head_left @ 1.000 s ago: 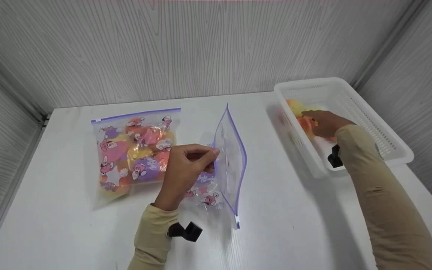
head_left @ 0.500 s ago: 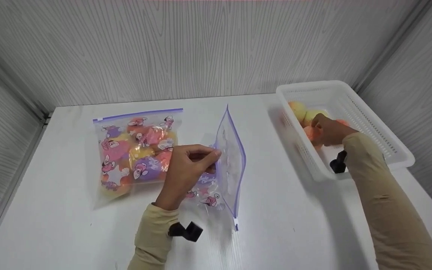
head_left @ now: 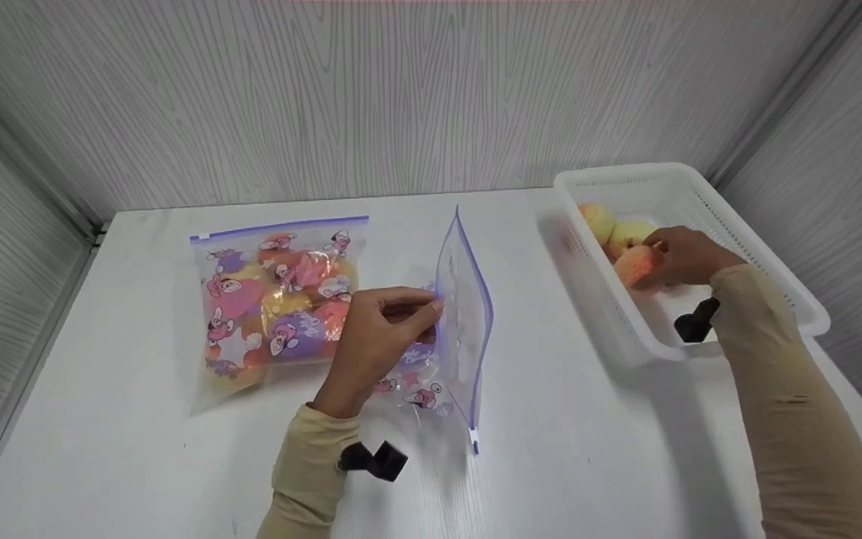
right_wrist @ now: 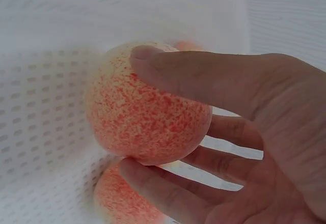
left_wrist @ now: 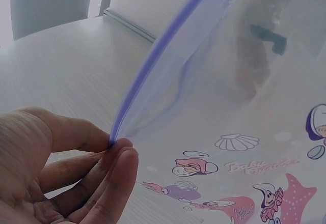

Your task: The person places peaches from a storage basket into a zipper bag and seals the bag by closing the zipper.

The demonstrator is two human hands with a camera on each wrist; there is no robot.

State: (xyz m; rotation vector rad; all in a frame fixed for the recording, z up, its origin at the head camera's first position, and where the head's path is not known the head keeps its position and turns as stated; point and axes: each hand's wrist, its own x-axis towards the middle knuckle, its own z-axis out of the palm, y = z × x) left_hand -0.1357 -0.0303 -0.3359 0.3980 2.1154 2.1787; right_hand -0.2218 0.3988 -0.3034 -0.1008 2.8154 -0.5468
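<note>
My left hand [head_left: 382,337] pinches the purple-edged mouth of a printed zip bag [head_left: 461,329], which stands gaping toward the right. Thumb and fingertips nip that edge in the left wrist view, where shells and a starfish are printed on the clear bag [left_wrist: 229,147]. Inside the white basket, my right hand [head_left: 689,254] grips a peach [right_wrist: 147,122] speckled red over pale yellow. The thumb lies over its top and the fingers curl beneath. A second peach [right_wrist: 127,196] shows below it in the right wrist view.
The white perforated basket [head_left: 768,277] stands at the right of the white table [head_left: 551,449]. Yellowish peaches [head_left: 633,230] lie along its left side. At left lies a zip bag [head_left: 229,329] filled with fruit, its purple zip along the top. Grey wood-grain panels [head_left: 401,97] rise behind.
My right hand has drawn slightly to the right inside the basket, uncovering more of the peaches at its left side. My left hand keeps its pinch on the bag, almost unmoved.
</note>
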